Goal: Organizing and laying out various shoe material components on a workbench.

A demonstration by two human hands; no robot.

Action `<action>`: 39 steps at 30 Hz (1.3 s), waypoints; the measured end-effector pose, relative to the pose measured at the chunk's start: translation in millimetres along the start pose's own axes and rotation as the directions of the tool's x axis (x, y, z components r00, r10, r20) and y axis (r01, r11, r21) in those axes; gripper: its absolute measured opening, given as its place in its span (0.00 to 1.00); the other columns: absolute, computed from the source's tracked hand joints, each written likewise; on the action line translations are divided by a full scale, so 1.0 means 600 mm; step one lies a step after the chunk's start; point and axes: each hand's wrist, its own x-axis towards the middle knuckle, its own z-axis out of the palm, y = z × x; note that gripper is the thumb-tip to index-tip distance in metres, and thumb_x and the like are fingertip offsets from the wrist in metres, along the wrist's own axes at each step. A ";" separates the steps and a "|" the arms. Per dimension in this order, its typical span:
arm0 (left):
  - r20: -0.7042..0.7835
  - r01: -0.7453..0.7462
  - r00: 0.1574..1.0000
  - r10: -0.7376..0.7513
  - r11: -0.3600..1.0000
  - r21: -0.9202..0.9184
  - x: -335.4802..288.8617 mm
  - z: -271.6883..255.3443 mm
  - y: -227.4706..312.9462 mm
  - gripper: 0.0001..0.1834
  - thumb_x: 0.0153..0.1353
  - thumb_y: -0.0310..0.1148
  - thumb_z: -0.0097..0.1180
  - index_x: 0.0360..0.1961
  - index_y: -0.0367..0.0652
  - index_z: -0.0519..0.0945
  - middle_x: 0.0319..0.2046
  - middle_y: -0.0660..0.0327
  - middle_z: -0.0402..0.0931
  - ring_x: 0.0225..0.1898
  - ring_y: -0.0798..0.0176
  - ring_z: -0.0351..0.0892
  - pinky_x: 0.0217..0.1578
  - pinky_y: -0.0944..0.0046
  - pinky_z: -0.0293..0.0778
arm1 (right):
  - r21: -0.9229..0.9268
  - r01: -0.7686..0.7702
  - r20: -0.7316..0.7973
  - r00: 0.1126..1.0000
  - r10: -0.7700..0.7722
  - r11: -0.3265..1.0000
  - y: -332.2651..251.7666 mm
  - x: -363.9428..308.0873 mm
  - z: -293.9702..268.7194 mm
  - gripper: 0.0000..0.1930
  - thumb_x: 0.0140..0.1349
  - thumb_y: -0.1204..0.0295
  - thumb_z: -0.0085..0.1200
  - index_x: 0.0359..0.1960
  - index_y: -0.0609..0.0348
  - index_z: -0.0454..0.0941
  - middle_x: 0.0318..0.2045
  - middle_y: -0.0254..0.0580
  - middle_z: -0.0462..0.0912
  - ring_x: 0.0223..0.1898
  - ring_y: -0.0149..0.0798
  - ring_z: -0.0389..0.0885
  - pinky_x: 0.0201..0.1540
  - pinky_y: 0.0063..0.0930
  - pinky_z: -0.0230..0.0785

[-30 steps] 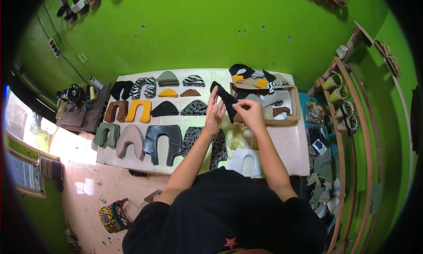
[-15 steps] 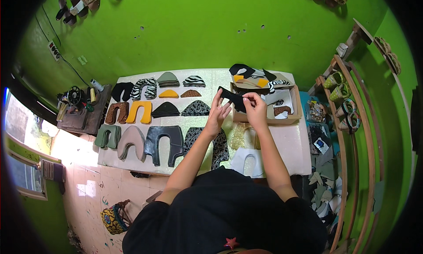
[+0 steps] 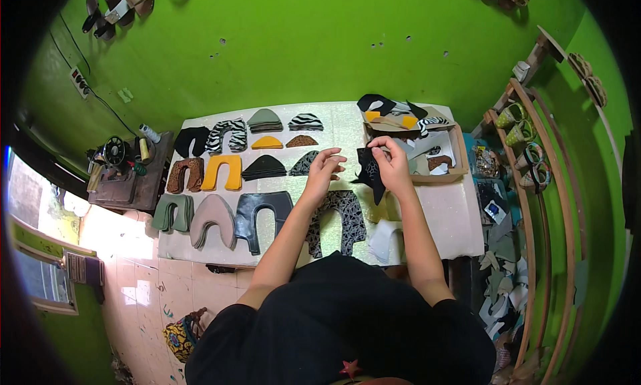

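My right hand (image 3: 392, 163) pinches a black cut piece (image 3: 369, 173) with a pale line pattern, which hangs down from the fingers above the table. Across a gap to the left is my left hand (image 3: 324, 173), its fingers apart and slightly curled, with nothing in it. Beneath that hand, a half-round patterned stack (image 3: 304, 163) is partly hidden. A U-shaped black and grey patterned piece (image 3: 348, 215) lies in front of it, partly behind my left forearm. Near my right forearm, a white cut piece (image 3: 385, 241) rests by the table's front edge.
Stacks of U-shaped and half-round pieces, such as a yellow one (image 3: 222, 172) and a dark grey one (image 3: 262, 215), cover the table's left side. A cardboard box (image 3: 439, 178) of scraps stands right. Beyond are a wooden rack (image 3: 534, 185) with sandals and a sewing machine (image 3: 115, 155).
My left hand has let go of the black piece and the hands have moved apart. The piece now hangs from my right hand alone. The view has shifted slightly.
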 end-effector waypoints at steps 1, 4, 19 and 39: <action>-0.015 0.001 1.000 -0.001 1.000 0.015 -0.003 -0.008 0.002 0.18 0.60 0.36 0.44 0.50 0.41 0.65 0.40 0.61 0.73 0.38 0.70 0.72 0.36 0.70 0.67 | 0.077 -0.075 0.099 0.993 0.067 0.994 -0.004 0.000 0.010 0.03 0.59 0.76 0.46 0.32 0.61 0.71 0.29 0.27 0.72 0.26 0.19 0.64 0.28 0.11 0.56; 0.030 0.014 0.999 -0.014 1.000 0.006 -0.016 -0.043 -0.004 0.20 0.62 0.43 0.39 0.50 0.44 0.66 0.43 0.64 0.72 0.43 0.70 0.69 0.43 0.66 0.64 | 0.322 -0.163 0.192 0.976 0.104 0.933 -0.020 -0.004 0.057 0.03 0.58 0.77 0.46 0.33 0.62 0.72 0.30 0.28 0.73 0.28 0.19 0.67 0.31 0.11 0.60; 0.218 0.062 0.976 0.003 0.954 -0.292 -0.112 -0.292 0.071 0.13 0.52 0.26 0.57 0.39 0.37 0.71 0.34 0.60 0.75 0.32 0.69 0.76 0.38 0.70 0.72 | 0.431 -0.259 0.234 0.957 0.170 0.865 -0.041 -0.003 0.280 0.02 0.58 0.77 0.50 0.31 0.62 0.72 0.21 0.25 0.70 0.24 0.17 0.65 0.27 0.09 0.57; 0.540 0.172 0.832 -0.125 0.984 -0.037 -0.151 -0.478 0.172 0.13 0.50 0.28 0.55 0.37 0.38 0.70 0.38 0.53 0.76 0.36 0.68 0.75 0.42 0.68 0.68 | 0.309 -0.254 0.207 0.959 0.196 0.917 -0.021 -0.020 0.484 0.05 0.61 0.71 0.46 0.30 0.58 0.67 0.21 0.21 0.63 0.23 0.16 0.58 0.25 0.10 0.50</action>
